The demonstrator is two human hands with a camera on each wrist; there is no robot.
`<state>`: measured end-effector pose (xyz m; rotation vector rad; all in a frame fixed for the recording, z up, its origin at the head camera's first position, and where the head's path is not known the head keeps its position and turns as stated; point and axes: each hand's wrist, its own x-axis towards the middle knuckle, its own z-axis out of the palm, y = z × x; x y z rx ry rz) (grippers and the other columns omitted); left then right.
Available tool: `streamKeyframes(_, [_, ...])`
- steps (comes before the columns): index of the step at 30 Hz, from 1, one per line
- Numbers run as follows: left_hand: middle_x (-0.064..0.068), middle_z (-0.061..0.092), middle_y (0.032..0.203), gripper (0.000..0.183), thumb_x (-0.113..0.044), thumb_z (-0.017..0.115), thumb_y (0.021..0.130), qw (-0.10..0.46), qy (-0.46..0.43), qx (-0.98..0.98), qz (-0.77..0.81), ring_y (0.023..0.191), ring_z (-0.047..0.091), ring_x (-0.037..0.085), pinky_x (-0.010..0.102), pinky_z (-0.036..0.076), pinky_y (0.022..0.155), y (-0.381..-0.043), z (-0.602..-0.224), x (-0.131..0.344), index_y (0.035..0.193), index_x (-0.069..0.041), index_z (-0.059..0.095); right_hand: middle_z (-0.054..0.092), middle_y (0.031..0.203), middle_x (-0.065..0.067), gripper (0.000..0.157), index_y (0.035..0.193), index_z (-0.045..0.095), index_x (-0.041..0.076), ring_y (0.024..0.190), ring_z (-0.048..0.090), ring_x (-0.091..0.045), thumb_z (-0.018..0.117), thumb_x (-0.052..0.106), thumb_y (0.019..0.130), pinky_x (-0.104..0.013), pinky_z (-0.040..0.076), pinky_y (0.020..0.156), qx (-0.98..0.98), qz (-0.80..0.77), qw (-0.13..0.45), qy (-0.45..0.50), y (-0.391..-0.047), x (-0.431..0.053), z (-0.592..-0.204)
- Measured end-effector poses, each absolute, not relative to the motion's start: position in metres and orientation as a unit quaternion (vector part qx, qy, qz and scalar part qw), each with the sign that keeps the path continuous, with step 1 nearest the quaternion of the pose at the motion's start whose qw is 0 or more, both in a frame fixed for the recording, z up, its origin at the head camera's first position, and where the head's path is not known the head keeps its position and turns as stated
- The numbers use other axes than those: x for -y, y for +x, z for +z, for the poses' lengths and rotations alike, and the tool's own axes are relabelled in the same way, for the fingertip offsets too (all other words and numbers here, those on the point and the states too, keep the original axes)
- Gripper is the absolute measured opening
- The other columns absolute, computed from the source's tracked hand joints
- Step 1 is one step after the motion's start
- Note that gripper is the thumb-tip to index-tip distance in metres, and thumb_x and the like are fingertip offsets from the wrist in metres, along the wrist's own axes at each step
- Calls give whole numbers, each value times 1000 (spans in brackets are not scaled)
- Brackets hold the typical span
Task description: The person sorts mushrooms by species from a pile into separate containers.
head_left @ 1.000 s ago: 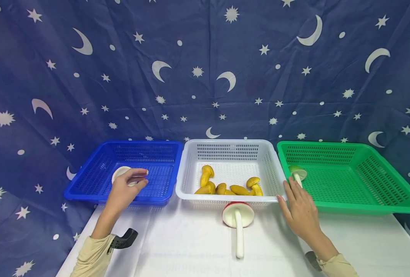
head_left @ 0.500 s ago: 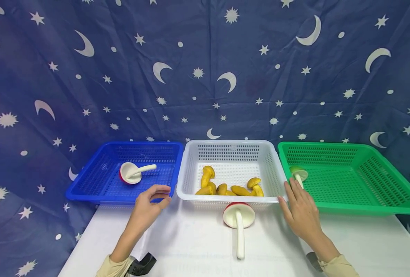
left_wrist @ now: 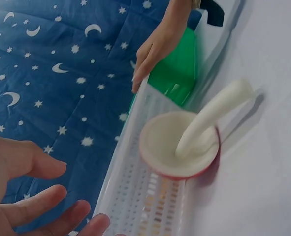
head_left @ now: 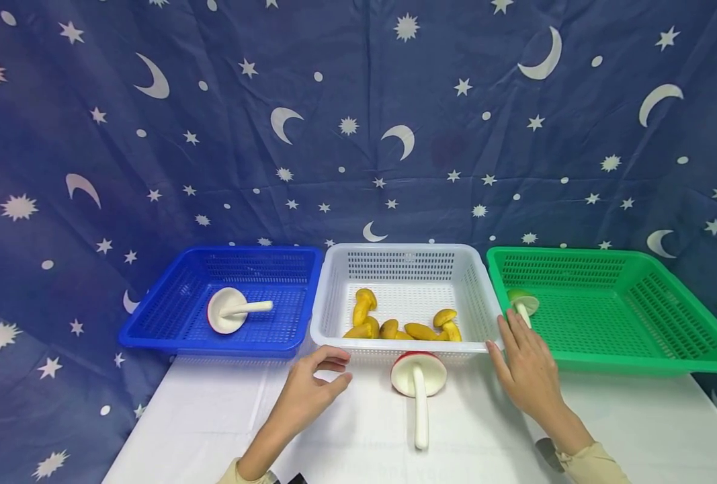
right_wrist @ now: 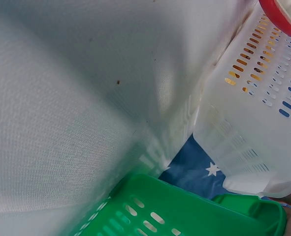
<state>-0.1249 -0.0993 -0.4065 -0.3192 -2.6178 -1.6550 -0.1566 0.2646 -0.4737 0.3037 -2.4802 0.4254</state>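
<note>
My left hand (head_left: 312, 392) hovers over the white tablecloth in front of the white basket, fingers spread and loosely bent, holding nothing. To its right lies a toy mushroom (head_left: 419, 380) with a red cap and pale stem, its cap underside facing up against the basket's front. In the left wrist view that mushroom (left_wrist: 179, 145) is beyond my fingertips. My right hand (head_left: 527, 366) rests with straight fingers at the white basket's front right corner, beside the green basket. A second red-capped mushroom (head_left: 228, 310) lies in the blue basket (head_left: 213, 351).
The white basket (head_left: 406, 345) holds several yellow mushrooms (head_left: 420, 331) near its front wall. A green-capped mushroom (head_left: 523, 302) lies at the left side of the green basket (head_left: 624, 365). Behind the baskets hangs a dark blue cloth (head_left: 346, 181) with moons and stars.
My left hand has moved away from the blue basket, right and toward the front of the white one. The mushroom it left there has rolled slightly. My right hand has stayed put.
</note>
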Motion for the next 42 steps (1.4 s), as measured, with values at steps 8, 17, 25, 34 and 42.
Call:
streamKeyframes(8, [-1, 67, 96, 22, -13, 73, 79, -16, -136, 822, -553, 88, 66, 20, 23, 52, 64, -115, -422, 75, 100, -13, 67, 38, 143, -24, 55, 135, 46, -7, 131, 36, -41, 52, 30, 95, -57, 29, 104, 929, 168, 305, 121, -157, -267, -477])
streamKeyframes(17, [0, 66, 94, 25, -14, 74, 79, -70, -131, 801, -579, 81, 65, 13, 24, 51, 63, -107, -446, 47, 102, -10, 65, 39, 143, -24, 55, 135, 46, -7, 129, 38, -42, 53, 31, 95, -59, 32, 99, 928, 168, 309, 122, -158, -267, -477])
streamKeyframes(25, [9, 60, 100, 38, -10, 75, 78, -121, -105, 775, -612, 75, 63, 13, 23, 52, 48, -99, -465, 22, 111, -3, 58, 39, 143, -25, 56, 135, 46, -7, 130, 37, -42, 52, 31, 95, -58, 30, 103, 929, 168, 308, 120, -158, -266, -476])
streamKeyframes(34, [8, 57, 98, 55, -18, 80, 74, -117, -84, 781, -607, 67, 57, 11, 24, 52, 46, -104, -479, 8, 117, -2, 51, 39, 143, -25, 56, 135, 45, -7, 133, 34, -39, 51, 32, 96, -57, 28, 104, 929, 169, 307, 120, -157, -266, -478])
streamKeyframes(42, [4, 58, 94, 53, -12, 80, 72, -128, -92, 771, -618, 68, 59, 10, 23, 52, 47, -106, -486, 1, 117, -5, 52, 40, 142, -25, 56, 135, 46, -7, 129, 38, -43, 51, 33, 95, -56, 28, 105, 926, 167, 315, 122, -158, -266, -479])
